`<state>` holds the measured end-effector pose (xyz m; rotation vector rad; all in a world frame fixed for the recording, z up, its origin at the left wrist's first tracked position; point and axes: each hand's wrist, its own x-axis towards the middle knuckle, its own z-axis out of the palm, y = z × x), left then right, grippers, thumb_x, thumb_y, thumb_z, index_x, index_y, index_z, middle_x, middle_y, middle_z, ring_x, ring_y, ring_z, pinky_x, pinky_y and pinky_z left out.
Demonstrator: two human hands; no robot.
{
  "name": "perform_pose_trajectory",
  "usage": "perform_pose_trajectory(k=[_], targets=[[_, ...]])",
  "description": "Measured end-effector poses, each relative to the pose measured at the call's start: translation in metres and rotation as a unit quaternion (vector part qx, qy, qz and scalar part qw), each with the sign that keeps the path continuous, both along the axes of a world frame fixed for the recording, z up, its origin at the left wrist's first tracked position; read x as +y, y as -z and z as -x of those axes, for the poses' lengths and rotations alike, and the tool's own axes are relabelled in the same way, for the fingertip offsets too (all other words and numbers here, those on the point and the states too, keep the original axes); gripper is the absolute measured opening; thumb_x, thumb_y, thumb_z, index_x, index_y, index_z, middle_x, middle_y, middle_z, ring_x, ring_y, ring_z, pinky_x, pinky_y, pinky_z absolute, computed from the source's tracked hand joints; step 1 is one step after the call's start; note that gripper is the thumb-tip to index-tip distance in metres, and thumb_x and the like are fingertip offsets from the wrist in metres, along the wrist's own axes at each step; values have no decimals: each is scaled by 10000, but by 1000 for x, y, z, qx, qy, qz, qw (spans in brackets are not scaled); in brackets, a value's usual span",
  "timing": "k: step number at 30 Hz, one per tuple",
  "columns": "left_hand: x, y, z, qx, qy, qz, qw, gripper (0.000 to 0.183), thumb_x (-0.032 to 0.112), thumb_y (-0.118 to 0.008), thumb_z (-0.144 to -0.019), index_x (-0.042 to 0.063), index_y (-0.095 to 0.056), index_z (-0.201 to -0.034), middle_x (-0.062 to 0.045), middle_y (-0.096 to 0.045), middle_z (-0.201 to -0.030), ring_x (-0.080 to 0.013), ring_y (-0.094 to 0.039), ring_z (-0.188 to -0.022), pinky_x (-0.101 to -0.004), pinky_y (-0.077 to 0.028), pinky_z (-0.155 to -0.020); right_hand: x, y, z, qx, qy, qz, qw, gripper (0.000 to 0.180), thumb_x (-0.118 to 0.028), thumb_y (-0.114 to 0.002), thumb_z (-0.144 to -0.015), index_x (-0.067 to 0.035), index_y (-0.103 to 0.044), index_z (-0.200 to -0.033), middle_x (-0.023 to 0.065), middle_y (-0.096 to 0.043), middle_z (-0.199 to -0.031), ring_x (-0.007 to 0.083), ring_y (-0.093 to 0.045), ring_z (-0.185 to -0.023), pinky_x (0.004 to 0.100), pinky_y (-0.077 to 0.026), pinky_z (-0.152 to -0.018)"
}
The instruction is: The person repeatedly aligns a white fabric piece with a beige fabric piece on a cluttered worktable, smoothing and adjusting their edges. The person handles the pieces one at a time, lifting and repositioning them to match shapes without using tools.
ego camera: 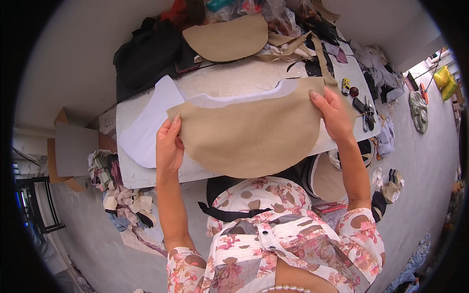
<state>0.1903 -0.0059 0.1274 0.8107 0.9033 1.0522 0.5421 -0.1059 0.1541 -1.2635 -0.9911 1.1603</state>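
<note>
A half-round tan fabric piece (pixel 249 135) is stretched between my hands above the near part of the white table. My left hand (pixel 170 143) pinches its upper left corner, thumb on top. My right hand (pixel 331 111) grips its upper right corner. Along the upper edge of the tan piece shows a white cloth or paper layer (pixel 253 98) with a curved cutout. A white pattern-like piece (pixel 150 128) lies on the table left of the tan fabric, partly behind my left hand. Farther back rests another half-round tan piece (pixel 231 38).
Black cloth (pixel 146 58) is heaped at the back left of the white table (pixel 135 177). Tan strips (pixel 285 55) lie at the back right. Scissors (pixel 369 115), a yellow toy car (pixel 345 86) and small tools sit at the right edge. Fabric scraps (pixel 128 205) are piled below left.
</note>
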Motion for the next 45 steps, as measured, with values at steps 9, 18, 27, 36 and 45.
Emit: perform_pose_trajectory(k=[9, 18, 27, 36, 45], targets=[[22, 25, -20, 275, -33, -113, 954, 194, 192, -640, -926, 1, -647, -899, 20, -588, -610, -25, -461, -462, -190, -328, -410, 25, 52, -10, -298, 82, -27, 951, 248, -243, -607, -922, 1, -589, -962, 56, -631, -696, 84, -553, -607, 282, -442, -555], [35, 40, -18, 320, -60, -125, 937, 156, 164, -646, -920, 8, -636, -928, 42, -567, -602, -11, -428, -447, -190, -286, -393, 30, 57, 8, -458, 151, -36, 875, 277, -226, -665, -851, -29, -484, -782, 136, -553, -566, 314, -549, -487, 384, -412, -477], [32, 31, -21, 341, -46, -134, 929, 156, 143, -668, -893, -3, -653, -946, 16, -585, -611, -31, -489, -490, -196, -364, -417, 32, 64, 6, -515, 177, -33, 838, 268, -239, -690, -821, -48, -503, -800, 114, -555, -558, 314, -577, -509, 403, -422, -481], [35, 40, -15, 308, -28, -129, 942, 155, 150, -653, -911, 12, -629, -980, 25, -593, -646, -25, -486, -486, -176, -345, -414, 31, 67, 0, -504, 173, -27, 846, 249, -245, -703, -822, -55, -564, -904, 93, -589, -592, 292, -598, -536, 390, -439, -504], [29, 30, -13, 363, -107, -190, 906, 222, 148, -657, -899, 17, -632, -1076, 9, -599, -650, -48, -512, -532, -212, -414, -476, 26, 31, 10, -551, 192, 1, 812, 424, -294, -704, -814, -98, -555, -1159, 115, -634, -846, 290, -621, -780, 399, -470, -681]])
